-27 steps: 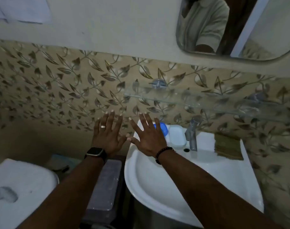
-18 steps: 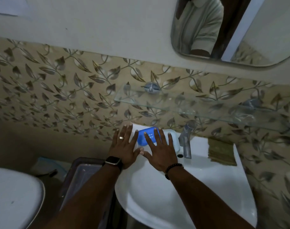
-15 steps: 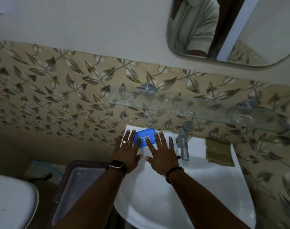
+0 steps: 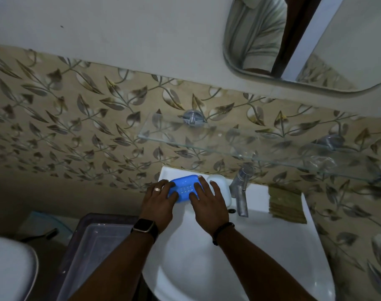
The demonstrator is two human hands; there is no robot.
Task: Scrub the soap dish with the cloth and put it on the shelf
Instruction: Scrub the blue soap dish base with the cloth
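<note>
At the back left corner of the white ceramic sink (image 4: 272,246), the blue oval plastic soap dish (image 4: 183,188) sits flat on the rim, slotted drain holes facing up. Left hand (image 4: 158,205) has fingers draped over the dish's left end; right hand (image 4: 209,205) has fingers spread across its right end. Both hands touch it, fingers loose and fairly wide. Can't tell if either has a real grip or is only resting on top. Dish not lifted.

Just right of it, touching or nearly so: a white rounded plastic piece (image 4: 221,187), maybe the dish's other half or a soap bar, unclear. Right hand's outer fingers overlap it.

Folded tan-green cloth (image 4: 286,205) lies on the sink rim past the clear-looking tap (image 4: 240,192), well apart from both hands. Untouched, by the look of it.

Clear glass wall shelf (image 4: 196,137) above the sink appears bare where visible.

Status, my read:
- Pick up dish: in progress, at contact stage.
- Get cloth: not started.
- Scrub: not started.
- Place on shelf: not started.

So very early. Nearly everything is left. One hand needs to go right for the cloth while the other holds the dish.
</note>
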